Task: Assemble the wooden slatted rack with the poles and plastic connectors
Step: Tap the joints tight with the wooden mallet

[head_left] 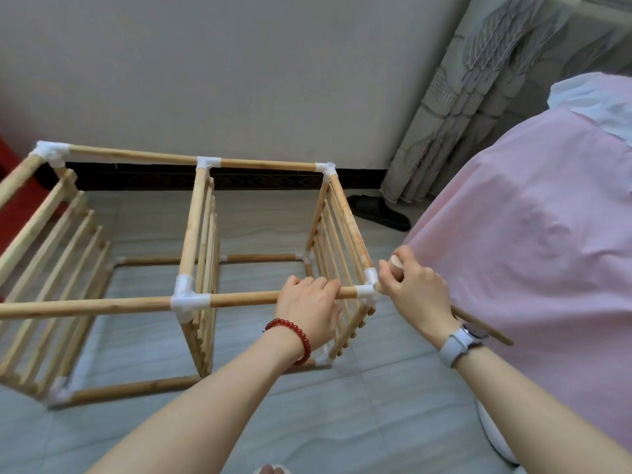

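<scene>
Wooden rack (191, 241), filling the frame's left and centre, is steadied by the left hand (307, 302) gripping its near rail, while a loose pole (396, 265) is clasped by the right hand (417, 289) beside the white corner connector (367, 289), probably for insertion.

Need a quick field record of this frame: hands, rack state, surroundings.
left hand: grips the near top pole of the rack
right hand: holds a loose pole at the near right corner connector
rack: standing on tiled floor, three slatted panels joined by poles
beside: pink bed cover, black slipper
</scene>
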Demonstrator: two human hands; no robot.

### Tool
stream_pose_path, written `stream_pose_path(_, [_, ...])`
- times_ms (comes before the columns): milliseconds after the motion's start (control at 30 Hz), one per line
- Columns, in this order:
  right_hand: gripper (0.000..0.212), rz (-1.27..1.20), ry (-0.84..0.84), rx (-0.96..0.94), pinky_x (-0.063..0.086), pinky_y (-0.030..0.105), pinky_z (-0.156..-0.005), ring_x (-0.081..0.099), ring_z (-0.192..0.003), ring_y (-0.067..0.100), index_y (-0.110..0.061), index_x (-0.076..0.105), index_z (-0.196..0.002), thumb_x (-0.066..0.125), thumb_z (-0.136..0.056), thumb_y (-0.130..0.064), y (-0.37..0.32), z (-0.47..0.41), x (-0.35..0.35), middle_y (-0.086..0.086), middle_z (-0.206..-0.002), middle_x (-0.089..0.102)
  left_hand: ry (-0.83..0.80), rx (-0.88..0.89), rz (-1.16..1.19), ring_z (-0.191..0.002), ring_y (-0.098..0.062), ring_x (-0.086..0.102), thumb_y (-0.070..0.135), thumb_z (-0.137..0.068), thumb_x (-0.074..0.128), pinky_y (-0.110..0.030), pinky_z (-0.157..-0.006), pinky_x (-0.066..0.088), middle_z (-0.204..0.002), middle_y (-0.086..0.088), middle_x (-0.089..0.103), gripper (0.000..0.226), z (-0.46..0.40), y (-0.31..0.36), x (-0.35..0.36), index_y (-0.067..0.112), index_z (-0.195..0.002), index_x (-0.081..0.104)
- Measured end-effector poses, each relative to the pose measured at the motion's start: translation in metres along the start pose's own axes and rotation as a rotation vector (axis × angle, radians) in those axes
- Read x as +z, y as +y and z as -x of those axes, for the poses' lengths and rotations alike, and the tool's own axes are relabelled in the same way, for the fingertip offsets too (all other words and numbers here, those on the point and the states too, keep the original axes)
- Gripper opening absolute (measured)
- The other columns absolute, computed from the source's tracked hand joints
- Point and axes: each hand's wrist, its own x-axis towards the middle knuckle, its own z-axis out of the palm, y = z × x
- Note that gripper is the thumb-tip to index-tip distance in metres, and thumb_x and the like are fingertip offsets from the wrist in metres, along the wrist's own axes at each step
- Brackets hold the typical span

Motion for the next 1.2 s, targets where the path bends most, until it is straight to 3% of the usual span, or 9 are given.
stream_pose_path(167, [0.026,-0.225,-0.085,-0.091,0.05,0.044,-0.06,0.063,-0.065,0.028,-0.017,0.041,-0.1,0.044,-0.091,-0.042,-0.052,0.011,-0.007,0.002,-0.07,0.062,0.034,0.009,0.033,-0.129,-0.015,0.033,0.034,-0.093,0.044,-0.043,-0.113,0.013,-0.134,0.003,0.042,0.045,0.036,-0.043,-0.032,0.021,-0.136,0.039])
stream_pose_path(300, [0.037,-0.302,-0.178,-0.182,0.047,0.047,-0.073,0.062,-0.08,0.038,-0.007,0.045,-0.102,0.053,-0.09,-0.041,-0.121,0.016,0.004,0.013,-0.082,0.066,0.243,-0.128,-0.109,-0.117,-0.026,0.052,0.032,-0.082,0.066,-0.049,-0.104,0.028,-0.122,-0.008,0.056,0.05,0.083,-0.111,-0.064,0.01,-0.126,0.055])
stream_pose_path(433, [0.041,-0.409,-0.145,-0.406,0.049,0.045,-0.063,0.062,-0.066,0.029,-0.008,0.049,-0.09,0.055,-0.087,-0.048,-0.191,0.006,-0.006,0.007,-0.071,0.065,0.05,-0.328,-0.132,-0.119,-0.014,0.049,0.048,-0.088,0.054,-0.044,-0.109,0.017,-0.119,0.007,0.058,0.044,0.123,-0.164,-0.085,0.025,-0.125,0.056])
stream_pose_path(567, [0.041,-0.59,0.282,-0.498,0.045,0.037,-0.039,0.054,-0.043,0.022,-0.006,0.05,-0.082,0.048,-0.089,-0.045,-0.239,-0.009,0.0,0.003,-0.054,0.055,0.2,-0.234,-0.066,-0.076,-0.019,0.067,0.024,-0.074,0.078,-0.051,-0.088,0.038,-0.077,0.004,0.069,0.018,0.14,-0.18,-0.087,0.019,-0.09,0.072])
stream_pose_path(633, [0.038,-0.342,0.126,-0.471,0.046,0.035,-0.045,0.059,-0.05,0.025,-0.005,0.052,-0.092,0.046,-0.093,-0.042,-0.245,0.006,0.026,0.005,-0.06,0.059,0.273,-0.207,-0.072,-0.062,-0.018,0.065,0.019,-0.063,0.085,-0.049,-0.075,0.045,-0.066,0.004,0.067,0.02,0.14,-0.182,-0.085,0.017,-0.078,0.072])
stream_pose_path(733, [0.031,-0.045,-0.246,-0.357,0.049,0.038,-0.061,0.063,-0.068,0.032,-0.013,0.045,-0.096,0.042,-0.095,-0.043,-0.238,0.021,0.052,0.008,-0.072,0.064,0.261,-0.247,-0.058,-0.078,-0.017,0.065,0.029,-0.079,0.072,-0.043,-0.087,0.035,-0.08,0.007,0.069,0.013,0.141,-0.183,-0.083,0.022,-0.09,0.071])
stream_pose_path(900, [0.029,-0.508,0.279,-0.481,0.041,0.028,-0.037,0.052,-0.041,0.019,-0.013,0.044,-0.082,0.048,-0.091,-0.04,-0.252,-0.016,0.027,0.001,-0.053,0.054,0.225,-0.276,-0.085,-0.098,-0.007,0.057,0.045,-0.092,0.049,-0.032,-0.095,0.018,-0.099,0.015,0.065,0.024,0.141,-0.192,-0.073,0.033,-0.107,0.062])
stream_pose_path(1033, [0.029,-0.119,-0.175,-0.422,0.048,0.039,-0.051,0.06,-0.055,0.03,-0.008,0.052,-0.096,0.051,-0.093,-0.036,-0.245,0.037,0.057,0.005,-0.06,0.058,0.17,-0.293,-0.106,-0.105,-0.005,0.053,0.047,-0.093,0.044,-0.03,-0.098,0.015,-0.108,0.017,0.063,0.028,0.14,-0.192,-0.069,0.035,-0.114,0.057])
stream_pose_path(1200, [0.023,-0.376,-0.028,-0.533,0.037,0.026,-0.037,0.046,-0.037,0.014,-0.017,0.042,-0.079,0.057,-0.089,-0.032,-0.257,0.021,0.042,-0.008,-0.046,0.045,0.151,-0.28,-0.026,-0.115,-0.006,0.047,0.039,-0.093,0.048,-0.029,-0.105,0.014,-0.119,0.014,0.056,0.033,0.143,-0.191,-0.076,0.031,-0.125,0.052])
